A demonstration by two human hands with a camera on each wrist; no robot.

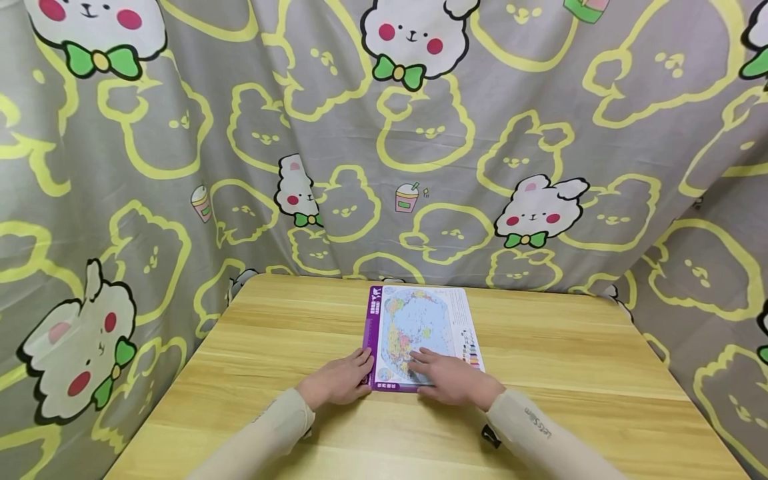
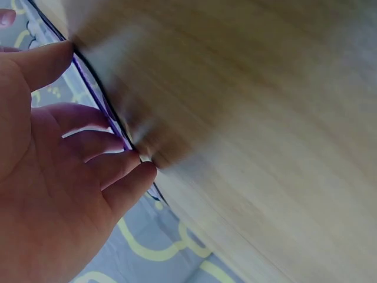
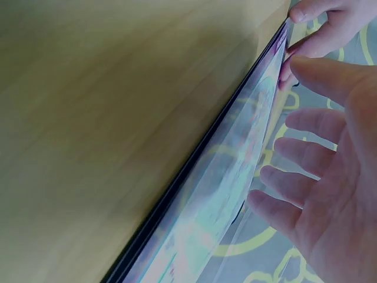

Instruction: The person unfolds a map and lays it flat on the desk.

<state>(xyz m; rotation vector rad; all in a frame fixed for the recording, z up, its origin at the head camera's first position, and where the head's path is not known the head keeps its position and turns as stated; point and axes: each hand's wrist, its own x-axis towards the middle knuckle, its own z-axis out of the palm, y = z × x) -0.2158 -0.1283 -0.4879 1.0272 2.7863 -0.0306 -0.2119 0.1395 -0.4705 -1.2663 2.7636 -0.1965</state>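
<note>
A flat world map board (image 1: 429,317) with a purple border along its left and bottom sides lies on the wooden table. My left hand (image 1: 341,381) is at its lower left edge; in the left wrist view the fingertips (image 2: 146,171) touch the board's edge and the tabletop, the fingers loosely extended. My right hand (image 1: 453,379) is over the board's lower right part, fingers spread and gently bent, covering some of the map. The right wrist view shows the glossy board (image 3: 206,194) beside the right fingers, with its thin dark edge against the table.
The wooden table (image 1: 270,333) extends around the board on both sides. A grey curtain (image 1: 342,133) with yellow outlines and white rabbits hangs behind and beside it. A small black object (image 1: 491,437) is under the right wrist.
</note>
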